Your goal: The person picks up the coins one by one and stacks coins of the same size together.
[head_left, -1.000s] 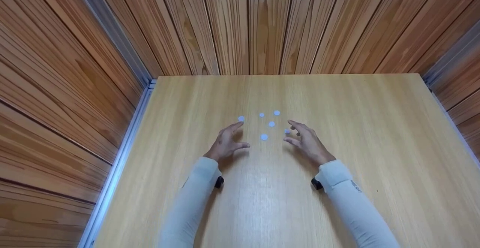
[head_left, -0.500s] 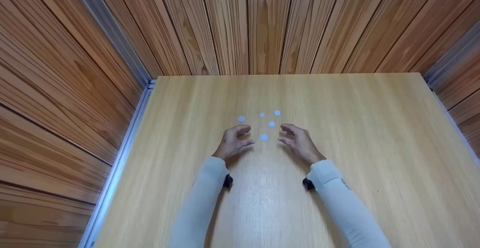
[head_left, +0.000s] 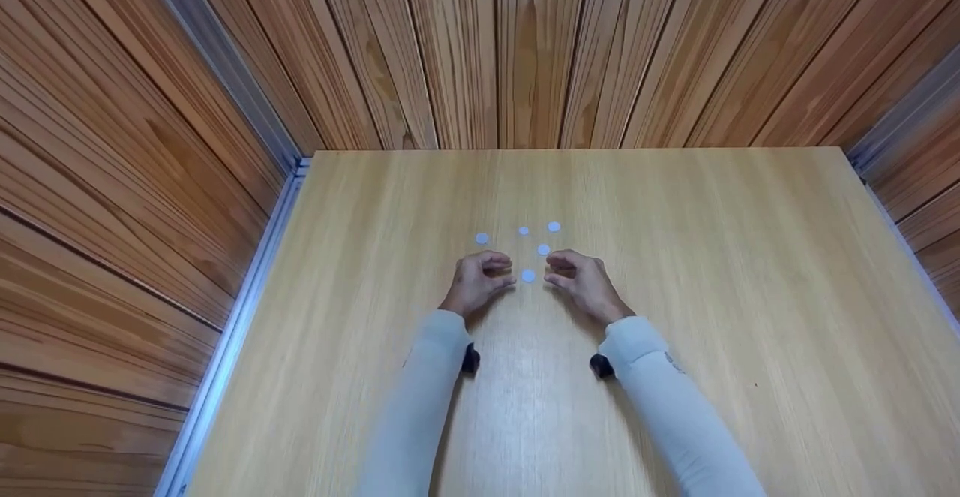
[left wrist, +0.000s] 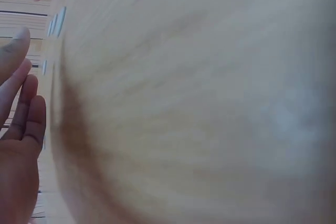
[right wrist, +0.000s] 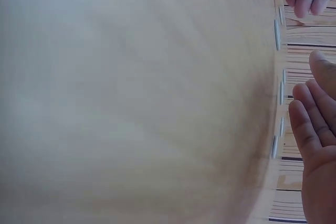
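Pale-blue disc (head_left: 529, 275) lies between left hand (head_left: 474, 281) and right hand (head_left: 589, 287); both relaxed, loosely curved.

The wood-grained table (head_left: 750, 294) carries pale discs (head_left: 528, 275), apparently six.

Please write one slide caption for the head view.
Five visible pale discs on a wooden table, one between the left hand and the right hand.

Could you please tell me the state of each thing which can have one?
Left hand: fingers loosely bent, holding nothing.
Right hand: fingers loosely bent, holding nothing.
Pale discs: five show in the head view, flat on the table, apart.
Sleeves: down to the wrists.
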Motion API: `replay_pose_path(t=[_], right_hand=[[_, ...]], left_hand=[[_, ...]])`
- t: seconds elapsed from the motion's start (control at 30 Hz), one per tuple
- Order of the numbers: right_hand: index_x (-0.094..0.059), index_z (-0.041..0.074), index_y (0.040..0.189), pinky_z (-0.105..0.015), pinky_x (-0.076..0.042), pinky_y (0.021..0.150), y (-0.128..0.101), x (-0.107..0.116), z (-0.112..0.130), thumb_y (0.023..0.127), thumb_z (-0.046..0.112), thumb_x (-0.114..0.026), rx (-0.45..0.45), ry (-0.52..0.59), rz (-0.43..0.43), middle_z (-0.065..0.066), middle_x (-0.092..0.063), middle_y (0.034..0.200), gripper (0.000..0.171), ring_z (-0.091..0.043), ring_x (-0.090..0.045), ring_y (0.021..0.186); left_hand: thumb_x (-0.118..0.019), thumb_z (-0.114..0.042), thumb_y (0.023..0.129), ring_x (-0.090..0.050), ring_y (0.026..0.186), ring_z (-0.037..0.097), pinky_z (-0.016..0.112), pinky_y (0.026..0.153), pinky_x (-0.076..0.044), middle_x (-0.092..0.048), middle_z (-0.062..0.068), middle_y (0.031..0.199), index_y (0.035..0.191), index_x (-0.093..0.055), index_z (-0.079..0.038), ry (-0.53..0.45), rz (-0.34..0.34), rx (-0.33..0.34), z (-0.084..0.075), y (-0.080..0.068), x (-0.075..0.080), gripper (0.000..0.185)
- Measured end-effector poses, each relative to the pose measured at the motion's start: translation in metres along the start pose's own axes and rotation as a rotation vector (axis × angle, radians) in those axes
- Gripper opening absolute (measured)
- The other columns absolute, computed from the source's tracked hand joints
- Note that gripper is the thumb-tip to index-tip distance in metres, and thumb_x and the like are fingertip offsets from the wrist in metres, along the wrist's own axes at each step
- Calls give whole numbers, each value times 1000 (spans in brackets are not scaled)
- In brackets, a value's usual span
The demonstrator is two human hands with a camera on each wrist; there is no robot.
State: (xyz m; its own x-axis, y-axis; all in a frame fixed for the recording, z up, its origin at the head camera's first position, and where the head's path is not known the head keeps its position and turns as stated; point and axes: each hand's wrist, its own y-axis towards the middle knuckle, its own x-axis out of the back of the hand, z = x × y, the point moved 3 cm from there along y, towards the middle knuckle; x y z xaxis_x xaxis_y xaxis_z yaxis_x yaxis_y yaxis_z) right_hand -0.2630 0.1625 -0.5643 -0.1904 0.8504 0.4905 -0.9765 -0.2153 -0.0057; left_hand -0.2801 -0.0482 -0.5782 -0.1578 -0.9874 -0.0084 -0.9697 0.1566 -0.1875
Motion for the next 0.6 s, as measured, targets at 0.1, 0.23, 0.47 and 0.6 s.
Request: replay_pose_path(t=[0.1, 0.23, 0.47, 0.6], right_hand=[[-64, -1, 125, -39, -51, 94, 2, -4, 1, 90, 6, -73, 0, 7, 8, -14, -68, 118, 36, -29, -66, 109], [-65, -2, 123, -39, -51, 93, 5, -8, 2, 90, 5, -73, -3, 26, 29, -15, -69, 116, 35, -30, -66, 107], [-67, -2, 118, -39, -52, 91, 13, -12, 2, 90, 5, -73, -17, 22, 41, -13, -71, 110, 29, -27, -67, 103], [-69, -2, 114, -39, -52, 89, 17, -13, 3, 88, 3, -74, -15, 38, 43, -12, -71, 106, 27, -26, -67, 99]], left_hand=[[-79, 3, 82, -70, 97, 19, 28, 86, -53, -75, 11, 102, 107, -71, 3, 228, -5, -79, 0, -1, 0, 26], [-81, 1, 79, -70, 96, 18, 27, 86, -53, -75, 9, 101, 105, -72, 1, 310, -14, -125, 0, -1, -2, 28], [-81, 1, 80, -71, 95, 20, 26, 85, -53, -75, 12, 100, 104, -72, 3, 313, 12, -153, -1, 1, -10, 25], [-81, -2, 81, -71, 96, 18, 26, 86, -52, -75, 7, 99, 103, -73, -1, 382, 13, -148, -2, 4, -12, 23]])
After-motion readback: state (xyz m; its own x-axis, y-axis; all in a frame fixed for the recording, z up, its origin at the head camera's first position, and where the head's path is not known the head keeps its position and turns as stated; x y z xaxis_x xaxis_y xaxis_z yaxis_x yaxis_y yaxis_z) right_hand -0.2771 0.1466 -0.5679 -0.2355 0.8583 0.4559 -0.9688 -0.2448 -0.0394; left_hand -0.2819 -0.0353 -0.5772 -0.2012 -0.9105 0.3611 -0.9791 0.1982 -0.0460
